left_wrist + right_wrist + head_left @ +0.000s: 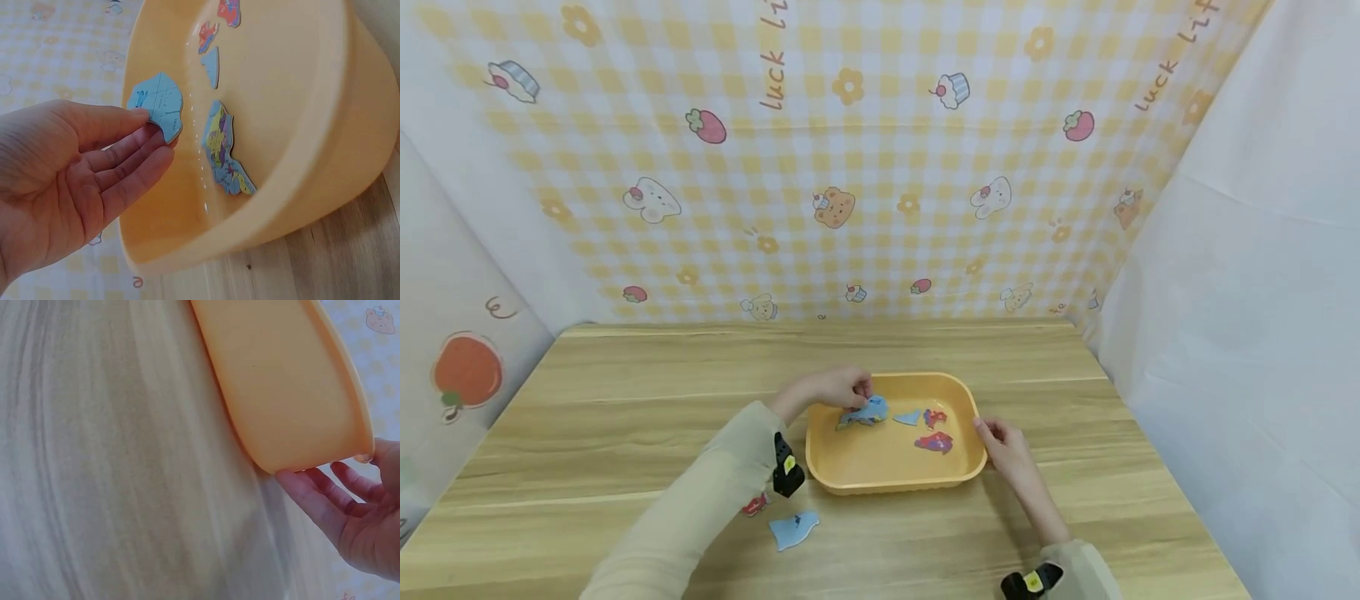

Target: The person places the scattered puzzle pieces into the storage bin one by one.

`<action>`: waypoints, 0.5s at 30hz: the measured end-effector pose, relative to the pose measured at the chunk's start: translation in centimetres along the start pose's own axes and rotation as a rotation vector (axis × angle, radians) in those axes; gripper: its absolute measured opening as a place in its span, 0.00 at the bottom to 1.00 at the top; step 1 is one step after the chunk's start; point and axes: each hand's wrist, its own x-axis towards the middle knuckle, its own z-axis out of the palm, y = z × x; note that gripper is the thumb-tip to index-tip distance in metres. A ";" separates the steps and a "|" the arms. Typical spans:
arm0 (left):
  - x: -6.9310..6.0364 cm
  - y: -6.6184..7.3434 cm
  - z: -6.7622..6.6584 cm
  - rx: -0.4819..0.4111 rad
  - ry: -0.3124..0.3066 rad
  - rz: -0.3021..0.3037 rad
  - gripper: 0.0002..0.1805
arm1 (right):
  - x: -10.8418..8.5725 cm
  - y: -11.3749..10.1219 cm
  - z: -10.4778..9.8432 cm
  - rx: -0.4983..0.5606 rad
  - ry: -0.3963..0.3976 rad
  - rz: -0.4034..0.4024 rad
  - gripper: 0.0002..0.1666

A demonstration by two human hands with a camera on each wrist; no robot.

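My left hand (pixel 835 387) is over the left part of a yellow plastic tray (pixel 891 486). Between thumb and fingers it pinches a light blue puzzle piece (pixel 161 100) with thin printed lines. Below that hand, a blue, yellow and purple map-like piece (pixel 219 140) lies in the tray. A small blue piece (pixel 907 417), a red piece (pixel 935 418) and a red-purple piece (pixel 935 442) lie farther right inside. At the tray's right end, my right hand (pixel 1011 450) grips it, thumb at the rim and fingers (pixel 315 503) against the outer wall.
On the wooden table (pixel 647 417), a blue piece (pixel 793 530) and a red piece (pixel 756 504) lie in front of the tray, close to the left sleeve (pixel 715 483). A patterned yellow-check cloth (pixel 880 167) hangs behind the table.
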 end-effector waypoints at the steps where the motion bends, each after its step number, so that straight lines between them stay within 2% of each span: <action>1: 0.2 0.2 0.1 0.003 -0.008 -0.011 0.02 | 0.0 -0.1 -0.1 -0.010 -0.003 0.000 0.24; 6: 1.3 0.8 0.7 0.023 -0.052 -0.040 0.03 | 0.1 -0.5 -0.4 -0.038 -0.050 0.010 0.24; 10: 2.0 1.2 1.2 0.042 -0.079 -0.046 0.02 | 0.1 -0.8 -0.6 -0.013 -0.104 0.036 0.24; 15: 2.5 1.8 1.5 0.066 -0.109 -0.061 0.04 | 0.1 -0.9 -0.7 0.009 -0.130 0.058 0.24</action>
